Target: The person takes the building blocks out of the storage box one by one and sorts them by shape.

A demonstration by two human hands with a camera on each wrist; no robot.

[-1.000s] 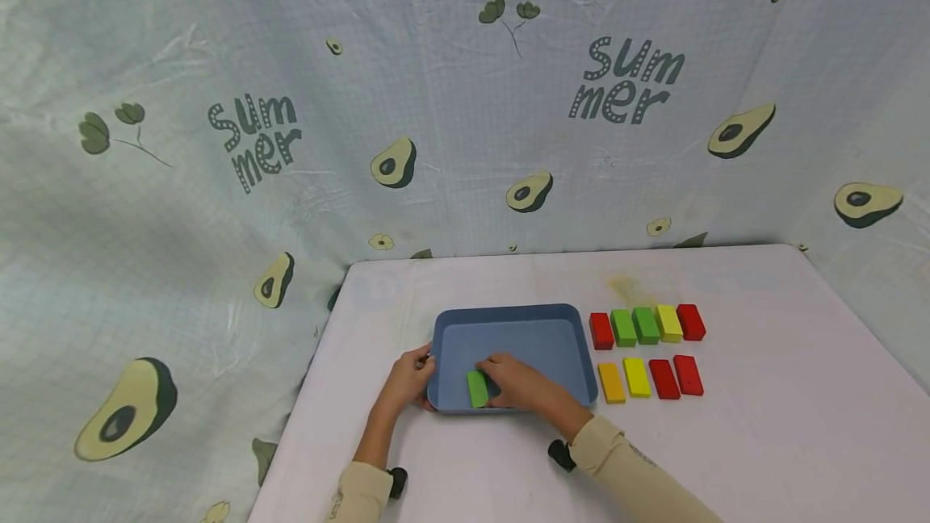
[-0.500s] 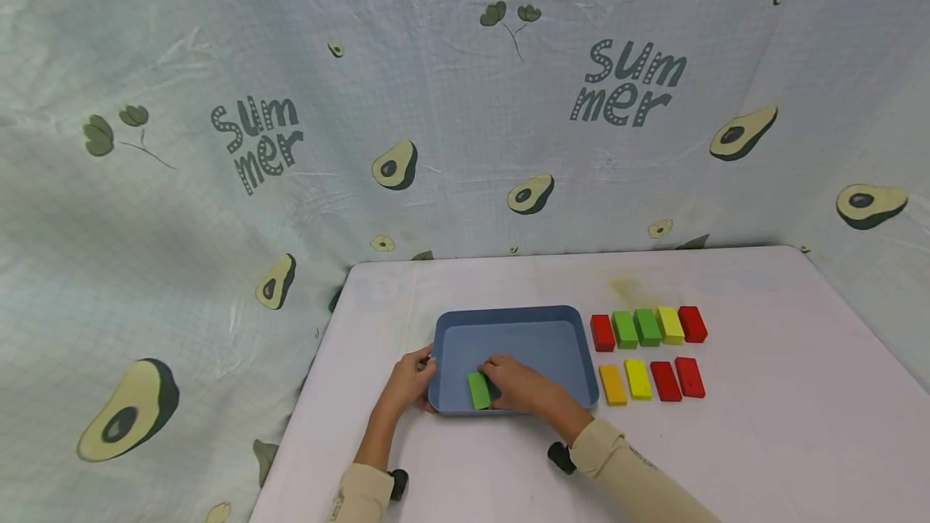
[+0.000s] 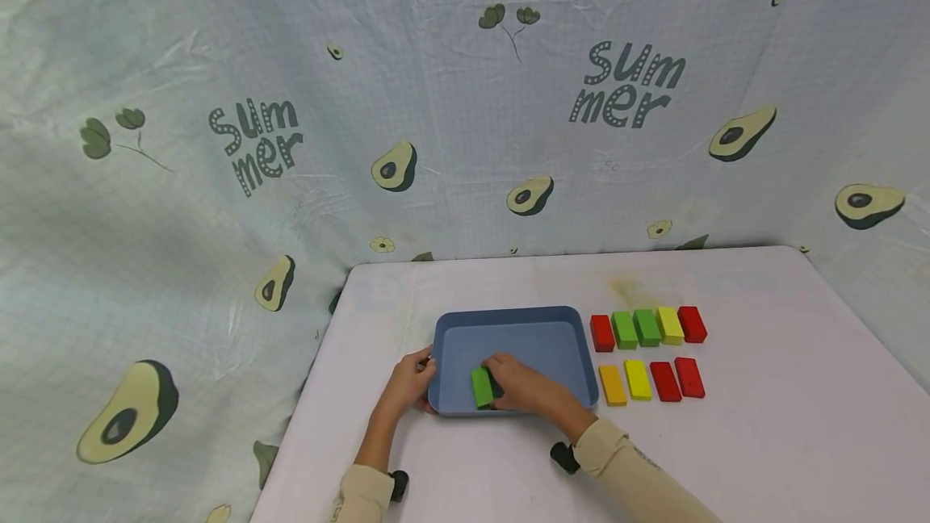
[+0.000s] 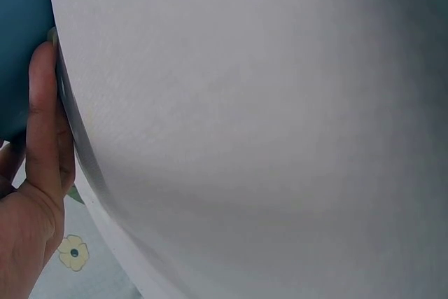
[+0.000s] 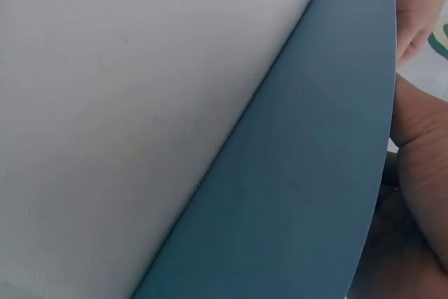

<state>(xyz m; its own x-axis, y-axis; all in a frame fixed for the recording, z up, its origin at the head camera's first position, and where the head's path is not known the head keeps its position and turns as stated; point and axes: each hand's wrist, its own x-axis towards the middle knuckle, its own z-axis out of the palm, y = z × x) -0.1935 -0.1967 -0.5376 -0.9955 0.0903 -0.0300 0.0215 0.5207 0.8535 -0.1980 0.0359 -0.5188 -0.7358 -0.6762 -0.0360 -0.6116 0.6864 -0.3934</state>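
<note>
In the head view, a blue-grey tray (image 3: 538,345) lies on the table. My left hand (image 3: 407,382) holds the tray at its left edge; in the left wrist view, nearly straight fingers (image 4: 43,117) lie along its wall. Inside the tray, near the front wall, my right hand (image 3: 517,384) pinches a green block (image 3: 482,388) by its far and near ends. The palm side of that hand is hidden. In the right wrist view, the tray's front wall (image 5: 301,138) covers the block and part of the right hand.
Right of the tray stand two rows of blocks. The far row has red (image 3: 602,332), green (image 3: 624,329) and yellow (image 3: 670,324) ones; the near row has orange (image 3: 613,385), yellow (image 3: 638,379) and red (image 3: 665,381) ones. A printed cloth (image 3: 450,103) hangs behind the table.
My right hand and the green block have shifted slightly to the right inside the tray. My left hand, the tray and the two rows of blocks stay in place.
</note>
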